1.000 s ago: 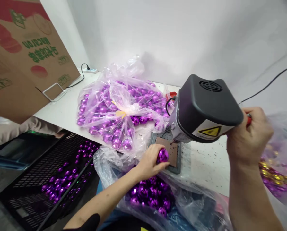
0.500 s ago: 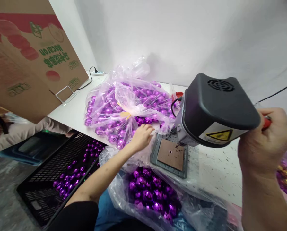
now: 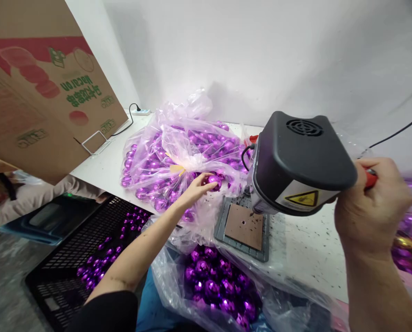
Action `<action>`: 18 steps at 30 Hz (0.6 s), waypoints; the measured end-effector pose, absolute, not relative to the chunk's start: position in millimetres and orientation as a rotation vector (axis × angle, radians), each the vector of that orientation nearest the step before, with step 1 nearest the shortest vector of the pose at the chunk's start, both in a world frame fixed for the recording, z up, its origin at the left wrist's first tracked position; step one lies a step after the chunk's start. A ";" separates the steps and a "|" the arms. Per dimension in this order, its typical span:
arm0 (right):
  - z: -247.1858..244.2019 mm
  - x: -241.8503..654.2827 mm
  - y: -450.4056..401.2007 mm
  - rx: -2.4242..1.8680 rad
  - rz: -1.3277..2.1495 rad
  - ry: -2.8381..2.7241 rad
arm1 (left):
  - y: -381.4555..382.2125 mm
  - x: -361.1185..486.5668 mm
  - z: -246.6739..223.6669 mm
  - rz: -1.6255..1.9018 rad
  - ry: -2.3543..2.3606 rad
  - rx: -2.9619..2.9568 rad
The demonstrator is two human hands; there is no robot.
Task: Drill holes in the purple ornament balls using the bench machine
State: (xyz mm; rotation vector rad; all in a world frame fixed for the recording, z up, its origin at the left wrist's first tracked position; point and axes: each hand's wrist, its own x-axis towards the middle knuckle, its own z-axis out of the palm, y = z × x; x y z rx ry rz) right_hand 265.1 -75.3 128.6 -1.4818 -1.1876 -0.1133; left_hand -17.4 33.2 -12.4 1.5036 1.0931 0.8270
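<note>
A purple ball (image 3: 214, 182) is between the thumb and fingers of my left hand (image 3: 199, 186), at the front of a clear bag of purple balls (image 3: 157, 166) tied with a yellow strip. My right hand (image 3: 372, 203) is wrapped round the red handle (image 3: 371, 178) of a black machine head (image 3: 303, 161) with a yellow warning label. Below and left of this head lies a grey base plate (image 3: 220, 228) with a brown square pad (image 3: 244, 226) that has a small hole. An open clear bag of faceted purple balls (image 3: 216, 281) hangs at the table's front edge.
A black crate (image 3: 64, 258) with small purple balls stands at the lower left. Above it are a cardboard box (image 3: 54, 101) and another person's sleeve (image 3: 47, 196). Dark flecks dot the white table (image 3: 306, 253). More purple and gold balls (image 3: 411, 246) show at the right.
My left hand has moved slightly left and now has a purple ball at its fingertips. My right hand and the machine head appear a little further left in the view.
</note>
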 end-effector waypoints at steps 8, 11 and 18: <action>129.2 263.7 -75.5 -1.465 -0.055 -1.194 | -23.3 -9.3 -27.6 0.721 0.617 0.740; 128.5 264.4 -78.0 -1.470 -0.015 -1.197 | -29.8 4.6 -33.9 0.702 0.719 0.849; 128.7 260.5 -76.6 -1.413 -0.074 -1.250 | -51.3 34.9 -51.6 0.795 0.922 1.411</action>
